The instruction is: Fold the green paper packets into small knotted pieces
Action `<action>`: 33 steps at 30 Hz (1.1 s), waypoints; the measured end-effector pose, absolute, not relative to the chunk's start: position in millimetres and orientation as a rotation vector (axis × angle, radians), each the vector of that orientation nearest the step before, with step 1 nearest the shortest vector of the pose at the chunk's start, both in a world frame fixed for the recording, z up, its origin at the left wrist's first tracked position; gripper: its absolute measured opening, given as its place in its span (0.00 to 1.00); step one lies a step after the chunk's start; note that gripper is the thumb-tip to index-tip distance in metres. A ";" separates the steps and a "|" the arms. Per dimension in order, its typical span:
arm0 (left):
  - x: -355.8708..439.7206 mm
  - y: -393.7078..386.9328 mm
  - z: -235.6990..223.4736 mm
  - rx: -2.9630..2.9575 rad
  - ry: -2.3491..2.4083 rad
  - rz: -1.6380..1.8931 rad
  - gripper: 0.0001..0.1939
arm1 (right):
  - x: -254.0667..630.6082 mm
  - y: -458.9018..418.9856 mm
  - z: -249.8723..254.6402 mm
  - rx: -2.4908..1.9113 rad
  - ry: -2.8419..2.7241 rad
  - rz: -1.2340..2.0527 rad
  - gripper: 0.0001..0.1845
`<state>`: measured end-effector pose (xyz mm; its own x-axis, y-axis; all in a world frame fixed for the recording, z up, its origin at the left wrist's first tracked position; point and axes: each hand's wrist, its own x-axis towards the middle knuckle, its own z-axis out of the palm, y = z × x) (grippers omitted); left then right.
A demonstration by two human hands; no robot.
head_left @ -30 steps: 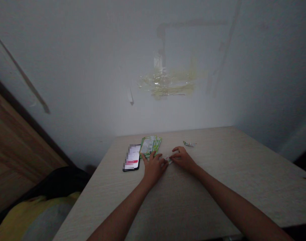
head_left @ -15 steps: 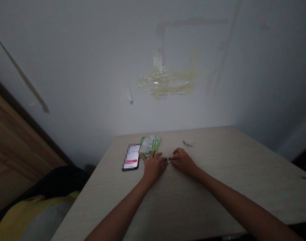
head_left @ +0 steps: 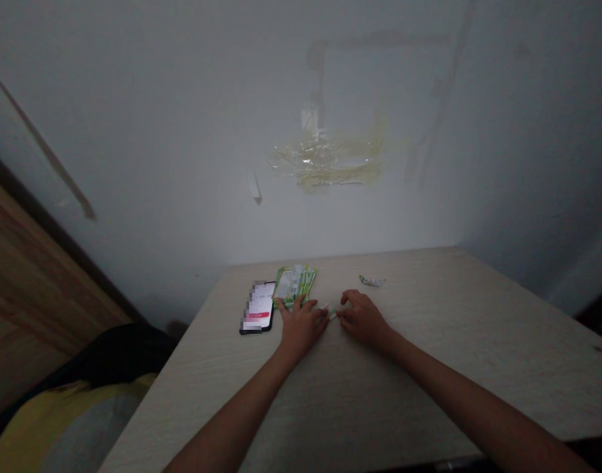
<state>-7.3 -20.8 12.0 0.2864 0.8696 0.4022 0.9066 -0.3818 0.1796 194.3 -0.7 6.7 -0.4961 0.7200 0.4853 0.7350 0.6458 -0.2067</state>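
1. Head view: I observe two bare hands above a light wood-grain table (head_left: 478, 315) set against a pale wall (head_left: 183, 164).
2. Workpiece location: a small whitish piece (head_left: 333, 315) sits between the hands, right of the green packets. It is too small on my feed to identify further.
3. Left hand (head_left: 301, 328): palm down, fingers spread. The outer fingertips reach the near edge of the stack of green printed packets (head_left: 294, 286); thumb and forefinger are at the left end of the whitish piece. I cannot tell whether they pinch it or only steady it.
4. Right hand (head_left: 361, 320): fingers curled, thumb and forefinger drawn close together at the right end of the same piece. I cannot confirm contact or hold from this angle.
5. Left side of table: a smartphone (head_left: 261, 309) lies face up, screen lit, just beside the packets. Part of its display is pixelated.
6. Beyond the right hand: a crumpled green-and-white wrapper scrap (head_left: 371, 281) lies apart on the tabletop.
7. Surroundings: clear, yellowed adhesive tape (head_left: 325, 164) clings to the wall; yellow-and-grey fabric (head_left: 69, 420) rests left of the table.
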 end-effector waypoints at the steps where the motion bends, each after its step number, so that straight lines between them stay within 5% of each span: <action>1: -7.2 -21.1 12.1 -2.450 -1.694 -0.686 0.11 | 193.8 -0.7 7.7 -1.136 -2.339 -0.057 0.07; 33: -11.7 -19.6 6.1 -2.414 -1.740 -0.566 0.14 | 196.8 -1.8 -1.5 -0.926 -2.339 -0.079 0.11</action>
<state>-11.7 -19.6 6.1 0.2725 0.8917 0.3614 0.9338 -0.3356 0.1241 196.8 -1.8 -1.5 -0.5660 0.6006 0.5647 0.6374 0.7532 -0.1622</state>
